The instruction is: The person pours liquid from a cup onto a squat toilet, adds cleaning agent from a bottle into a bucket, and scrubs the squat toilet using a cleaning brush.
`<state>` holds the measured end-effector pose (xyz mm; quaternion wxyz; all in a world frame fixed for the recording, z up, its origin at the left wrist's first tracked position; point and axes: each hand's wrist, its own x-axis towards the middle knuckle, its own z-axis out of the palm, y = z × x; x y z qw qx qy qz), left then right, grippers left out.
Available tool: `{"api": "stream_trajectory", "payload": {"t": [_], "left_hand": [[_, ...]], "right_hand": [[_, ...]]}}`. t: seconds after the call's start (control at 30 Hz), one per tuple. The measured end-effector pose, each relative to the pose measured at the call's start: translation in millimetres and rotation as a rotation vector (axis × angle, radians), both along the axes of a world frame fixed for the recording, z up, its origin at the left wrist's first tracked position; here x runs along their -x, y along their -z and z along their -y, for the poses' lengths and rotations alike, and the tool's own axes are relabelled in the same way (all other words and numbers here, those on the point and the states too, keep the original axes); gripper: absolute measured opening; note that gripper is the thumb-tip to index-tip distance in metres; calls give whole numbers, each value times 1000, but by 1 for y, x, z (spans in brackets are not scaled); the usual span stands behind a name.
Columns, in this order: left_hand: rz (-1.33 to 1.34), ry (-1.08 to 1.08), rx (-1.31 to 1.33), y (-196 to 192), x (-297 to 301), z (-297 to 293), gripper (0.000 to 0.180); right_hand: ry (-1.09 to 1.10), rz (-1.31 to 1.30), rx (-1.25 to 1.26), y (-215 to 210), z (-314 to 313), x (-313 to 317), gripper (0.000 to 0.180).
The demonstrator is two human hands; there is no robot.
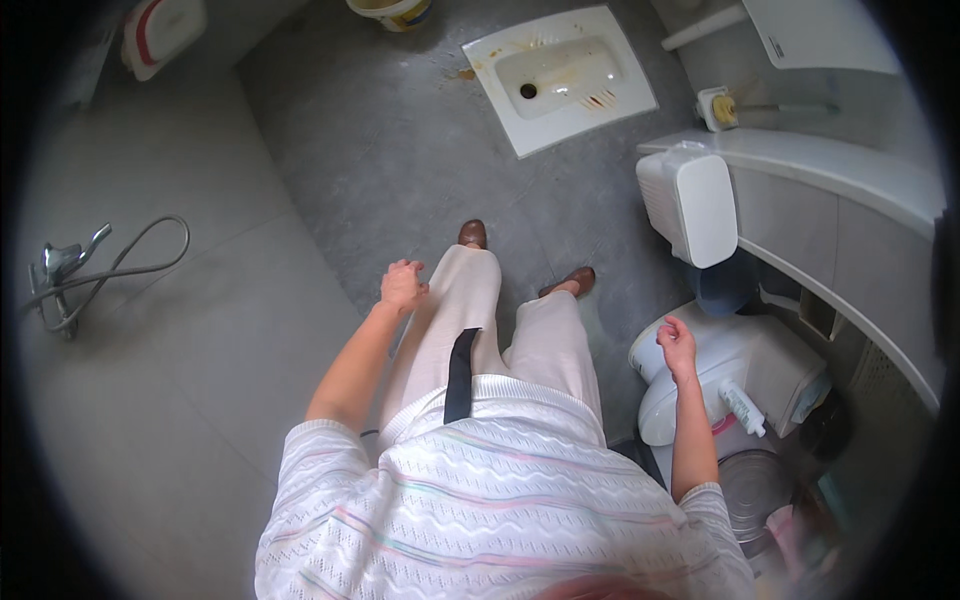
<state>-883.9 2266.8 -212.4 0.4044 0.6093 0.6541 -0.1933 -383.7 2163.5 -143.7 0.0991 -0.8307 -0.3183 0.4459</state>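
Observation:
My left hand [404, 288] hangs beside my left thigh, its fingers loosely bent and apart, with nothing in it. Out to the right, my right hand [677, 348] is held in the air with its fingers loosely curled but apart, and no object shows in it. Below or beside that hand is a white rounded plastic appliance or container [655, 410]; I cannot tell its exact kind. A white bottle [741, 408] lies near my right forearm. Neither hand visibly touches anything.
A stained white squat toilet [560, 80] is set in the grey floor [350, 150] ahead. A bucket [392, 12] stands beyond it. On the right, a white bin-like box [700, 205] adjoins a curved ledge [800, 160]. A shower tap with hose [75, 265] is on the left wall.

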Motion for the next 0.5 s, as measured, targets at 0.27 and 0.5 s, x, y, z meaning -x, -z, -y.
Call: {"api": "stream_trajectory", "payload": {"t": [0.27,0.5], "left_hand": [[-94,-185,95,20,66,14,42],[-109,-339,159,2,37,7,43]], "right_hand": [[-13,-172,74,-11,-59,56,36],[-51,-203,91,-9,-95,39,34]]}}
